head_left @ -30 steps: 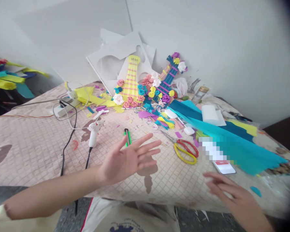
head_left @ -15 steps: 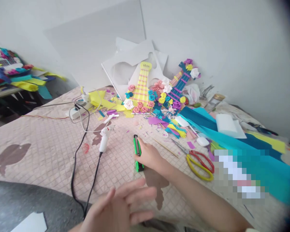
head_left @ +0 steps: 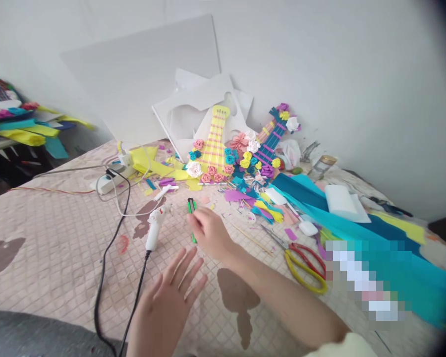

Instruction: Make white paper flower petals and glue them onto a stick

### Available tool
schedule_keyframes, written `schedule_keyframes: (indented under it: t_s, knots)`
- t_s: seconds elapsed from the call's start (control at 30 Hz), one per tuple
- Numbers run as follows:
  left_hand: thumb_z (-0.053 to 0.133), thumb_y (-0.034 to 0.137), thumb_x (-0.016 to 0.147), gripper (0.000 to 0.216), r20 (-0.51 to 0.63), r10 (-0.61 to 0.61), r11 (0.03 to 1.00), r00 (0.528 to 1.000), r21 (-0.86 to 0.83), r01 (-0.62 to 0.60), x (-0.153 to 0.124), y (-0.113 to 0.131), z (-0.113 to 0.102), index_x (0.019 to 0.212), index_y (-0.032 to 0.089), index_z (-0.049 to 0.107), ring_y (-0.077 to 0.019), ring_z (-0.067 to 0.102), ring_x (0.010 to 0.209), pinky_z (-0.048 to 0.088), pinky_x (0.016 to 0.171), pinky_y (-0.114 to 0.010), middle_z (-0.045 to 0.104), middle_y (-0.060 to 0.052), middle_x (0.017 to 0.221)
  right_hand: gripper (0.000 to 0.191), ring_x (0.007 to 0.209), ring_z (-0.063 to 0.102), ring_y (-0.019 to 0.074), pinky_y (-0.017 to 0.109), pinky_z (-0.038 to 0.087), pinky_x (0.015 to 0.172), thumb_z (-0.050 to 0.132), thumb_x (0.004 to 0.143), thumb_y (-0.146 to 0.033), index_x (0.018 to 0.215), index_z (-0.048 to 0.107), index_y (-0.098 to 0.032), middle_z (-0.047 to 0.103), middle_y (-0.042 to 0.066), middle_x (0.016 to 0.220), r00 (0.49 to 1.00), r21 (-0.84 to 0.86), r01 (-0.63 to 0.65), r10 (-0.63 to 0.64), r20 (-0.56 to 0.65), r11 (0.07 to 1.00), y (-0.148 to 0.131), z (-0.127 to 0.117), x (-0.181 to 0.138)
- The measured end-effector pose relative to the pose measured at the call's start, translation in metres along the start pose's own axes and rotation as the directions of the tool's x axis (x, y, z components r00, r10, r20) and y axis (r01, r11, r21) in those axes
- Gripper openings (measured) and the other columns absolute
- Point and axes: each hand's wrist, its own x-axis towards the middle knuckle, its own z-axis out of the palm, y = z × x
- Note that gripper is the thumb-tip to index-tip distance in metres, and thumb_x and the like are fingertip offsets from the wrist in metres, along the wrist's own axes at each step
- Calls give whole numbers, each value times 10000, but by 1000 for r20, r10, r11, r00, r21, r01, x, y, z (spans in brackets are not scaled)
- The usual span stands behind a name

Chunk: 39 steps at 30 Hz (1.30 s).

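Observation:
My right hand [head_left: 211, 232] is closed around a green and black utility knife [head_left: 192, 205], whose black-tipped end points away from me; the middle of the knife is hidden by my fingers. Below and to the left, my left hand [head_left: 169, 302] is held up with the fingers stretched and spread, and nothing is in it. A white hot glue gun [head_left: 154, 233] with a black cord rests on the tablecloth to the left of both hands. To the right of my right wrist lie scissors [head_left: 297, 265] with one red and one yellow handle, near a thin wooden stick [head_left: 254, 240].
A yellow paper guitar [head_left: 217, 144] with paper roses and a blue paper guitar [head_left: 275, 139] lean at the back. White cut-out boards stand behind them. A power strip [head_left: 111, 181] sits at the left. Crepe paper [head_left: 386, 263] and scraps cover the right side.
My right hand has moved left with the utility knife. My left hand has risen and moved left, further into view, still spread. The camera view has shifted slightly.

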Motion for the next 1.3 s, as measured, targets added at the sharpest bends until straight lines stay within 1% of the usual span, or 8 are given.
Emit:
schedule_keyframes:
  t_s: [0.13,0.23,0.47,0.63,0.73,0.87,1.03,1.3]
  knots:
    - [183,402,930,517,186,-87,981,979,-154,116,24,-7,14,1078,203,637,-125,573,1057,396,951,-226,676,-23,1053,271,1180,424,180,346,230,1044,402,901,-343,1017,589,-186,559,63,1204,818,81,575,-574,-44,814,-1,-14,-49]
    - [209,524,897,568,154,-151,972,977,-159,175,36,-18,25,1205,183,545,-192,482,1182,324,1022,-322,583,-67,1222,289,1041,523,218,387,304,990,495,826,-432,930,635,-201,650,56,1015,978,286,133,-79,-191,949,48,-25,-62]
    - [148,501,911,552,229,-181,951,956,-206,230,51,-42,34,1315,240,419,-164,345,1293,237,1074,-331,435,3,1378,260,737,594,176,340,478,720,548,797,-446,816,573,-187,618,50,840,927,582,-162,325,-187,797,102,-52,-90]
    - [194,474,912,504,189,-248,960,950,-81,267,78,-68,40,1225,252,519,-170,296,1319,217,1077,-327,438,17,1376,463,1075,550,193,358,408,937,554,749,-552,1100,558,-250,599,62,1134,947,964,-254,182,263,-74,60,-44,-107]
    - [209,514,889,564,213,-277,959,937,-3,284,92,-80,49,1219,180,521,-216,212,1352,202,1084,-382,364,-37,1422,390,1022,575,189,343,414,931,583,741,-515,997,627,-225,652,56,1022,928,946,-203,257,269,-254,65,-56,-105]
    - [199,606,844,694,257,-373,922,892,-3,386,98,-80,60,1301,129,415,-254,176,1360,207,1078,-438,313,-94,1442,250,726,596,134,289,482,772,621,747,-445,632,611,-223,630,-16,696,854,986,132,517,-59,-106,98,-94,-103]
    - [217,646,818,727,218,-454,888,864,31,459,100,-73,62,1302,134,397,-266,146,1365,204,1068,-463,309,-104,1438,127,731,544,127,311,439,836,647,762,-315,687,625,-215,571,-16,723,829,831,120,405,-385,544,111,-115,-112]
    - [203,643,836,662,177,-482,875,858,36,483,104,-78,65,1087,129,538,-253,327,1283,291,1020,-356,507,-114,1223,205,935,527,222,437,364,911,719,695,-270,896,681,-256,634,20,906,973,130,152,-126,-192,980,60,-90,-103]
